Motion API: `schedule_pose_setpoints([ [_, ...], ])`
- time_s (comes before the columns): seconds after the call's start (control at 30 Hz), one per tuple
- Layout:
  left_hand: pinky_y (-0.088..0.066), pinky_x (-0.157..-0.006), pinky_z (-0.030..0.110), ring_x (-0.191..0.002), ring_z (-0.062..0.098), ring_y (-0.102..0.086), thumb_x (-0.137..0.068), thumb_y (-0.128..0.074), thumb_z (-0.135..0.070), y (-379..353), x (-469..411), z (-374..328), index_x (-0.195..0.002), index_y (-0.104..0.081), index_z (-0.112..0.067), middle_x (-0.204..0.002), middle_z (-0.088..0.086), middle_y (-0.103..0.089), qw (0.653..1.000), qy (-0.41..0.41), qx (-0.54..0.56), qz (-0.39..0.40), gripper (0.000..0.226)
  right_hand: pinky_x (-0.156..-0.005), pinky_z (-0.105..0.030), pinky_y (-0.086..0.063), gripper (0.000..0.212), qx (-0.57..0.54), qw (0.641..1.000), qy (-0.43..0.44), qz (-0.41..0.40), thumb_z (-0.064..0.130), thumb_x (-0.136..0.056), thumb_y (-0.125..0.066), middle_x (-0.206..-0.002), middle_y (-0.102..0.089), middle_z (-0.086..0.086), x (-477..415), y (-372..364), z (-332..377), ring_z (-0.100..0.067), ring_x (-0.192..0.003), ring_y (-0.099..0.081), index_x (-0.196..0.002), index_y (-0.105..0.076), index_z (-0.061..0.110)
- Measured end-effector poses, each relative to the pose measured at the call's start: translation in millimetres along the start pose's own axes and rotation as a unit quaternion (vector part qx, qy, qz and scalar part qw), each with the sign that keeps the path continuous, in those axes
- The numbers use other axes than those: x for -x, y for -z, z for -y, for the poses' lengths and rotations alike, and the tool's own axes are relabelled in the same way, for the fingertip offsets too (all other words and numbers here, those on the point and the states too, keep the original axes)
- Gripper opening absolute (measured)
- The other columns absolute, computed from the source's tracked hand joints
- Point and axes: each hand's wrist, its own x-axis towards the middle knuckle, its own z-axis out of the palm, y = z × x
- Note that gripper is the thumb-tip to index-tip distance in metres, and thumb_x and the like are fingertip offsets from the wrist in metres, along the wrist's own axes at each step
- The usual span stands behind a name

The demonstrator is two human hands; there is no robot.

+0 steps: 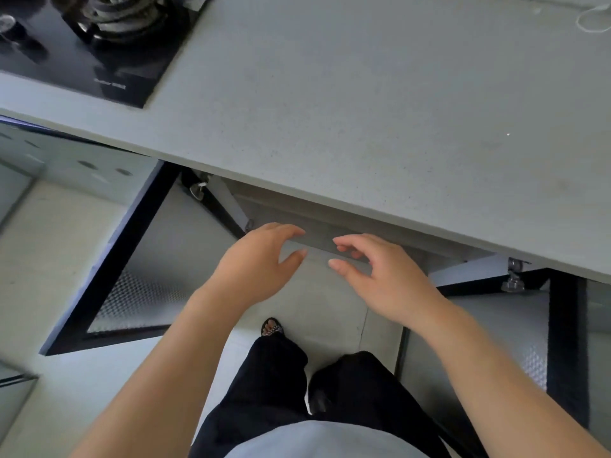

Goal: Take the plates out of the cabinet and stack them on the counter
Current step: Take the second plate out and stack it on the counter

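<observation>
No plates show in this view. The grey counter (363, 104) runs across the top, and the cabinet (330, 223) below it has both doors swung open. My left hand (261, 259) and my right hand (380, 276) hover side by side in front of the cabinet opening, just under the counter's front edge. Both have loosely spread fingers and hold nothing. The counter edge hides the cabinet's inside.
The left cabinet door (125, 276), black-framed with textured glass, stands open to the left; the right door (542, 332) stands open to the right. A black gas hob (92, 44) sits at the counter's far left. My legs and a sandalled foot (271, 327) stand on the tiled floor.
</observation>
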Motion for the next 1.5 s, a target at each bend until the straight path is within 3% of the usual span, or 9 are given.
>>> schedule_pose_setpoints([
  [0.07, -0.04, -0.08, 0.024, -0.094, 0.009, -0.051, -0.092, -0.047, -0.039, -19.5, -10.3, 16.7, -0.132, -0.047, -0.029, -0.127, -0.008, -0.054, 1.0, 0.001, -0.006, -0.002, 0.041, -0.09, -0.018, -0.035, 0.042, 0.006, 1.0, 0.008, 0.004, 0.046, -0.09, -0.05, -0.123, -0.054, 0.017, -15.5, -21.4, -15.5, 0.001, -0.112, -0.048, -0.129, -0.049, 0.031],
  [0.23, -0.046, -0.093, 0.035, -0.114, 0.018, -0.054, -0.091, -0.05, -0.036, -77.0, -60.5, 56.8, -0.13, -0.05, -0.024, -0.13, -0.002, -0.055, 1.0, -0.004, 0.0, -0.02, 0.04, -0.088, -0.018, -0.035, 0.039, 0.009, 1.0, 0.015, -0.012, 0.041, -0.09, -0.053, -0.122, -0.055, 0.015, -66.8, -75.3, -67.9, 0.0, -0.111, -0.049, -0.126, -0.052, 0.027],
  [0.43, -0.043, -0.092, 0.029, -0.112, 0.021, -0.055, -0.089, -0.054, -0.029, -148.4, -134.3, 115.1, -0.123, -0.056, -0.024, -0.124, 0.001, -0.059, 0.998, -0.019, 0.032, -0.042, 0.035, -0.087, -0.018, -0.036, 0.036, 0.019, 0.997, 0.028, -0.076, 0.037, -0.087, -0.059, -0.118, -0.061, 0.004, -142.2, -134.2, -152.2, -0.01, -0.109, -0.055, -0.119, -0.059, 0.02],
  [0.57, -0.045, -0.092, 0.036, -0.111, 0.026, -0.056, -0.087, -0.056, -0.027, -202.9, -183.2, 151.8, -0.124, -0.056, -0.02, -0.124, 0.005, -0.06, 0.996, -0.052, -0.002, -0.07, 0.037, -0.088, -0.018, -0.036, 0.035, 0.035, 0.99, 0.043, -0.127, 0.034, -0.086, -0.062, -0.116, -0.065, -0.001, -185.7, -169.0, -213.3, -0.016, -0.108, -0.058, -0.116, -0.062, 0.016],
  [0.83, -0.045, -0.095, 0.037, -0.115, 0.03, -0.053, -0.083, -0.055, -0.024, -307.6, -245.9, 190.0, -0.122, -0.057, -0.014, -0.125, 0.009, -0.056, 0.982, -0.112, -0.023, -0.148, 0.04, -0.091, -0.028, -0.042, 0.034, 0.151, 0.969, 0.085, -0.175, 0.035, -0.088, -0.058, -0.115, -0.064, -0.007, -244.2, -199.1, -314.7, -0.024, -0.108, -0.058, -0.114, -0.062, 0.013],
  [1.0, -0.033, -0.108, 0.039, -0.135, 0.024, -0.034, -0.086, -0.055, -0.023, -335.9, -266.7, 191.7, -0.138, -0.042, -0.019, -0.146, 0.007, -0.039, 0.982, -0.097, -0.03, -0.163, 0.054, -0.087, -0.027, -0.041, 0.034, 0.175, 0.959, 0.091, -0.205, 0.033, -0.087, -0.06, -0.114, -0.063, -0.007, -256.8, -193.8, -342.4, -0.024, -0.106, -0.058, -0.114, -0.062, 0.012],
  [1.17, -0.029, -0.11, 0.049, -0.142, 0.023, -0.022, -0.086, -0.054, -0.022, -356.1, -274.0, 211.4, -0.144, -0.032, -0.02, -0.152, 0.005, -0.03, 0.982, -0.095, -0.036, -0.158, 0.061, -0.088, -0.034, -0.048, 0.032, 0.198, 0.945, 0.11, -0.234, 0.032, -0.086, -0.061, -0.112, -0.064, -0.009, -273.7, -185.0, -354.4, -0.028, -0.103, -0.06, -0.111, -0.063, 0.011],
  [1.4, -0.02, -0.115, 0.047, -0.145, 0.017, -0.012, -0.089, -0.051, -0.025, -354.9, -283.8, 225.1, -0.147, -0.021, -0.025, -0.155, -0.004, -0.021, 0.981, -0.106, -0.06, -0.153, 0.065, -0.08, -0.032, -0.047, 0.027, 0.217, 0.908, 0.138, -0.331, 0.027, -0.084, -0.066, -0.102, -0.067, -0.013, -305.1, -166.1, -357.9, -0.031, -0.093, -0.063, -0.104, -0.066, 0.008],
  [1.5, -0.024, -0.114, 0.046, -0.142, 0.022, -0.02, -0.086, -0.047, -0.03, -353.6, -289.4, 228.8, -0.144, -0.03, -0.023, -0.153, -0.001, -0.029, 0.976, -0.118, -0.053, -0.177, 0.061, -0.078, -0.032, -0.046, 0.026, 0.227, 0.889, 0.154, -0.366, 0.024, -0.082, -0.066, -0.099, -0.067, -0.015, -322.5, -156.4, -358.8, -0.033, -0.091, -0.063, -0.1, -0.066, 0.006],
])
